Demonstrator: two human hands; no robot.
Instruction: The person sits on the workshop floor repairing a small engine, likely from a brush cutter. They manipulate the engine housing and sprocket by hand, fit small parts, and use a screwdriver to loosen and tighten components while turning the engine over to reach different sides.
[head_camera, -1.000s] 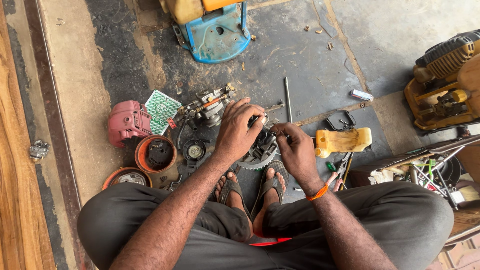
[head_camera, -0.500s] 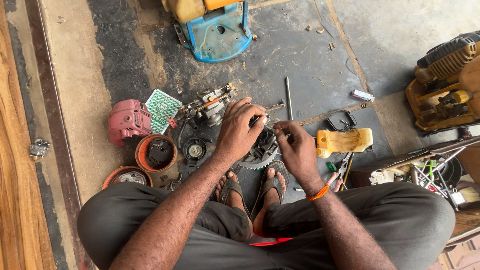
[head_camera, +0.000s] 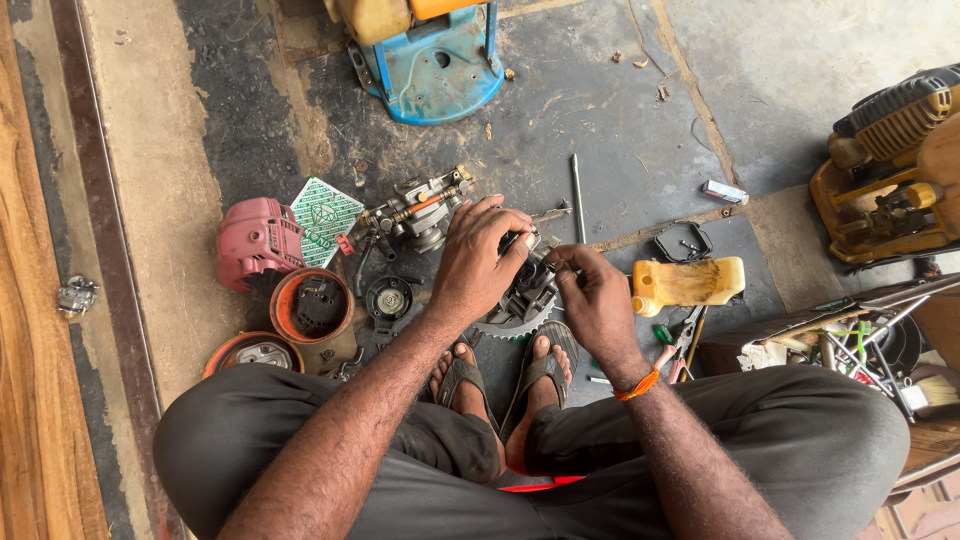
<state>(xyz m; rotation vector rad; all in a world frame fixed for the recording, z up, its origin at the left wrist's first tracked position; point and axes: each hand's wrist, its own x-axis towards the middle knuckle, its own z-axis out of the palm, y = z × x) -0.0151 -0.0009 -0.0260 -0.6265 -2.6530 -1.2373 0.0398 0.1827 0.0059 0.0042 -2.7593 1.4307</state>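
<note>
Hands meet over a small engine block (head_camera: 528, 292) that sits on the dark floor (head_camera: 620, 120) just ahead of the person's sandalled feet (head_camera: 505, 372), with a toothed wheel (head_camera: 512, 324) showing pale at its lower edge; the left hand (head_camera: 478, 258) is closed over the top of the block, fingers curled down its far side, pinning it; the right hand (head_camera: 592, 298) is drawn into a pinch at the block's right face, thumb and fingertips together on some small part too hidden to name. Judging from that grip, the work is a fine fitting or loosening job, and it goes best if the left hand keeps the block from rocking while the right turns or seats the piece squarely; a tilted start would likely bind. Loose parts lie close: a carburettor assembly (head_camera: 420, 210) just beyond the left hand, a thin metal rod (head_camera: 577, 195) beyond the block, a yellow tank (head_camera: 690, 283) just right of the right hand, pliers (head_camera: 682, 335) below it, and a red engine cover (head_camera: 258, 240) with two orange round housings (head_camera: 312, 305) to the left; small pieces should be set down among these within reach, not dropped on the gritty floor.
</note>
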